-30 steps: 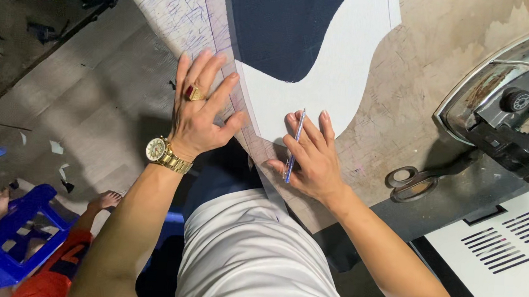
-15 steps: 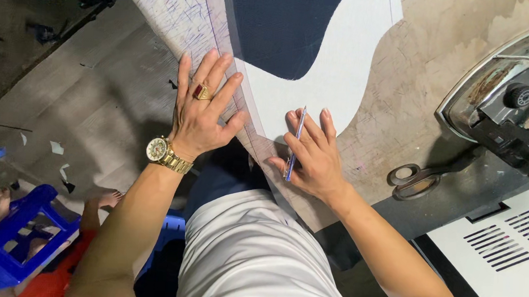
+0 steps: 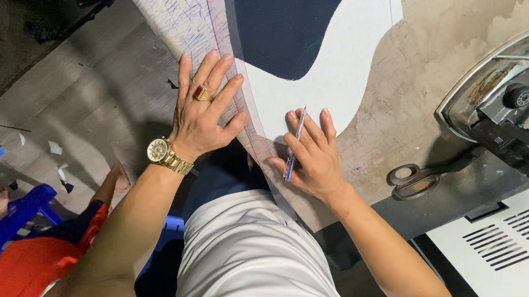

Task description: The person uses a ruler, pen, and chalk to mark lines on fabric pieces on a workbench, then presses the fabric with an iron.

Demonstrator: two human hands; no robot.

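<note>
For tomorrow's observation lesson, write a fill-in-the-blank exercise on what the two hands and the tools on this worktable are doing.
1. The right hand holds a ____ between its fingers.
2. The left hand, pressed flat at the table edge, wears a ____ at the wrist.
3. The scissors lie beside the ____, which stands at the right.
4. The white pattern piece lies over ____ cloth.

Missing words: pen; watch; iron; dark blue

Matt white paper pattern (image 3: pixel 338 67) over dark cloth (image 3: pixel 285 26); worn, stained, scribbled surface (image 3: pixel 416 103); glossy metal iron (image 3: pixel 498 84); gold metal watch (image 3: pixel 159 150); plastic pen (image 3: pixel 294 143).

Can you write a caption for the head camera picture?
Left hand flat on white paper pattern; right hand holds a blue pen.
</note>
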